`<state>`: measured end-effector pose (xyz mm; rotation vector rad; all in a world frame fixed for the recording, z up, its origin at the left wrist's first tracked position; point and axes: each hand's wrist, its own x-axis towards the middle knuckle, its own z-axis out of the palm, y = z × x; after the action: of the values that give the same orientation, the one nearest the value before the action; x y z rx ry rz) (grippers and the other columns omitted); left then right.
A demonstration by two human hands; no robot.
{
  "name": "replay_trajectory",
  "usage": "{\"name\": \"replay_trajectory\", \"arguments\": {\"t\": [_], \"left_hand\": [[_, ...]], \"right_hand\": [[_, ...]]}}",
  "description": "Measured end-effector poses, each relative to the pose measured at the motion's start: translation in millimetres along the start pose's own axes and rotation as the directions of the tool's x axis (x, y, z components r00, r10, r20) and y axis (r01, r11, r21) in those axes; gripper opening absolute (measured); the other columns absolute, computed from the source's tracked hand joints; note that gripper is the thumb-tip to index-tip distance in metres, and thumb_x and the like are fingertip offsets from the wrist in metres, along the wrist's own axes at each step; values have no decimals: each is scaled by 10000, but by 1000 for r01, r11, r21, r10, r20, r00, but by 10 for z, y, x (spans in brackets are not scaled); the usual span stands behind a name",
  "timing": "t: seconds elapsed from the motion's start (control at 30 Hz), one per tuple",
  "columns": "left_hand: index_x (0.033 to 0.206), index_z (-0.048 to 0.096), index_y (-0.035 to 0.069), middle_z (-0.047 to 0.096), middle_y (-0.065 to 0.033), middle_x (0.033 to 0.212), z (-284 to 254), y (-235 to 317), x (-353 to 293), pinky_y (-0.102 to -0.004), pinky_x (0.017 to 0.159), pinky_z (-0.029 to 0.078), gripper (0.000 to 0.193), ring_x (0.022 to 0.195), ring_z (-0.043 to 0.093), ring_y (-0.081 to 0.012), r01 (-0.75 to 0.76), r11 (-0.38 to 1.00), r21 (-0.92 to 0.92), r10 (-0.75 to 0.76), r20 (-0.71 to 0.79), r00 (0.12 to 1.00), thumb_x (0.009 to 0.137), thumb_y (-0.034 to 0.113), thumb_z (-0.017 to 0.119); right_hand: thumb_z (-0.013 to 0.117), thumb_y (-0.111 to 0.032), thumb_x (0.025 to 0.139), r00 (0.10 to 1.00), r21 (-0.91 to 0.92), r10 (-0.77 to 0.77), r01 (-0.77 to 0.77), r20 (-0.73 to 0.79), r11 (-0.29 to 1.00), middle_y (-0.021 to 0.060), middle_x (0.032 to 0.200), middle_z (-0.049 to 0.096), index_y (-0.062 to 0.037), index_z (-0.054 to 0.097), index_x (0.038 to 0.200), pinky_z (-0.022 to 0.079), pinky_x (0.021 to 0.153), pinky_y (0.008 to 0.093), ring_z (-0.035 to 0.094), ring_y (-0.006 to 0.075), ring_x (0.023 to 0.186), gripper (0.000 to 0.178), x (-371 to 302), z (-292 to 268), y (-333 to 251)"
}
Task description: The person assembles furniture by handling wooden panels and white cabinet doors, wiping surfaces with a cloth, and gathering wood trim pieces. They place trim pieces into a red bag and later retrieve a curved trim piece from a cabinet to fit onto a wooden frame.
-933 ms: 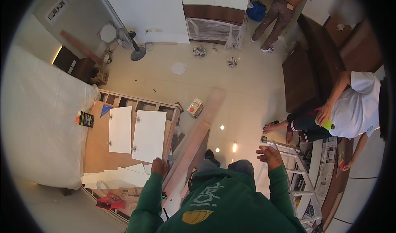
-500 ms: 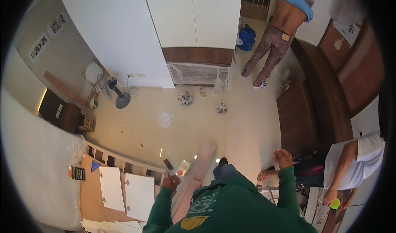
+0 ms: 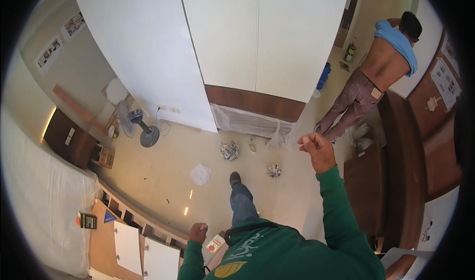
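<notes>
My right hand (image 3: 317, 152) is raised ahead of my body, thumb and fingers pressed together; whatever may be between them is too small to name. Lower and to the left, my left hand (image 3: 198, 232) hangs with its fingers curled in, and its inside is hidden. Close beside that hand is a yellowish container with a red mark (image 3: 215, 243) near my hip. My dark shoe (image 3: 235, 179) is out in front on the pale glossy floor (image 3: 163, 181). Crumpled paper (image 3: 229, 151) and a white crumpled sheet (image 3: 200, 174) lie ahead of it.
A tall white cabinet (image 3: 222, 37) stands ahead, plastic film on its base. At left are a black fan (image 3: 148, 135) and cabinet panels (image 3: 161, 257) on a board. A co-worker (image 3: 368, 82) faces the right wall, beyond a dark brown counter (image 3: 403, 171).
I have stepped forward, so the cabinet looks nearer. My right hand has risen and moved ahead. The person in white at the right and the floor planks have left the view.
</notes>
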<state>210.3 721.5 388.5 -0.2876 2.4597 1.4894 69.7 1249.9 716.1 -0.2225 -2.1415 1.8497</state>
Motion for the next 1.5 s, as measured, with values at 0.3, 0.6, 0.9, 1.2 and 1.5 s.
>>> {"name": "replay_trajectory", "arguments": {"t": [0.3, 0.6, 0.9, 1.2, 1.5], "left_hand": [[987, 704, 18, 694, -67, 757, -318, 2448, 3379, -297, 561, 490, 226, 594, 617, -132, -163, 985, -57, 170, 165, 971, 1002, 241, 664], [1132, 648, 48, 613, -54, 1071, -705, 4406, 3485, -305, 737, 467, 290, 882, 546, -139, -365, 916, 164, 364, 41, 931, 920, 221, 745], [1214, 648, 41, 631, -98, 1259, -691, 4493, 3388, -316, 785, 509, 291, 914, 615, -170, -119, 979, 165, 142, -131, 981, 977, 208, 678], [1194, 666, 67, 586, -150, 1343, -542, 5432, 4083, -371, 825, 558, 294, 994, 657, -238, -522, 821, 231, 514, 97, 852, 920, 129, 752], [1193, 702, 93, 546, -165, 1420, -364, 6476, 4523, -422, 921, 533, 348, 1144, 582, -322, -915, 362, 179, 880, 257, 399, 861, 136, 796]], "right_hand": [[420, -729, 1016, 844, 701, 537, -384, 2, 601, 199, 1355, 638, 9, 504, 1399, 485, 1031, 435, 632, 316, 1212, 836, 2119, 695, 1351], [413, -831, 941, 631, 973, 772, -117, -83, 200, 254, 1587, 405, 45, 282, 1579, 326, 1204, 525, 436, 391, 1448, 1092, 3981, 1287, 2642], [367, -883, 890, 555, 997, 828, 40, -77, 66, 257, 1680, 218, 60, 121, 1632, 143, 1270, 550, 209, 395, 1571, 1225, 4736, 1466, 3014], [320, -993, 785, 473, 985, 881, -134, -30, 106, 226, 1441, 461, 67, 341, 1508, 443, 1027, 553, 500, 376, 1264, 1283, 4704, 1377, 3154], [253, -993, 802, 420, 851, 907, -482, 17, 207, 133, 1087, 587, -66, 594, 1216, 489, 660, 466, 573, 296, 788, 1071, 3489, 1107, 3541]]}}
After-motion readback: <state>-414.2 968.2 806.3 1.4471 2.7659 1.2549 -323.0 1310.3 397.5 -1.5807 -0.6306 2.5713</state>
